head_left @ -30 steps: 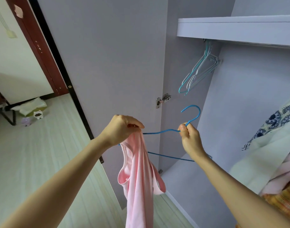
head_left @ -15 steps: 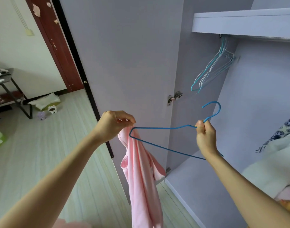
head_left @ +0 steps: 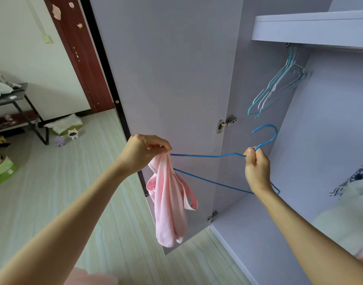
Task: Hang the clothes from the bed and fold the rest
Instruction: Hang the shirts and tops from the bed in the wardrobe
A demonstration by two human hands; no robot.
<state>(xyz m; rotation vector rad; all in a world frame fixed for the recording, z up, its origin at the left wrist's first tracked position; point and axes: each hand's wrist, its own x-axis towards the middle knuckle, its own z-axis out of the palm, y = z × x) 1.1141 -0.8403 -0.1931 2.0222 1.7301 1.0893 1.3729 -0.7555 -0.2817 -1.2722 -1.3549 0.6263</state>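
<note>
The pink garment [head_left: 169, 200] hangs bunched from the left end of the blue wire hanger [head_left: 217, 171], in front of the open wardrobe door [head_left: 166, 68]. Half a second ago the hanger's left tip stood bare beside the cloth; now that tip is hidden at the top of the garment, under the left hand. Judgement: one shoulder or strap is being threaded onto the wire; whether it is seated cannot be told.

The left hand [head_left: 144, 151] pinches the top of the garment between thumb and curled fingers, right at the hanger's end. The right hand [head_left: 256, 167] grips the hanger's neck just below the hook, fingers closed round the wire; the hook points up and is free.

The hanger has stayed level across the doorway since the earlier frames, with the view shifted slightly.

Remaining for this item, as judged: the second shoulder onto the far arm, then the hook onto the rail under the shelf [head_left: 312, 29], where the spare hangers [head_left: 279, 87] hang. Patterned clothing [head_left: 357, 177] shows at the right edge.
</note>
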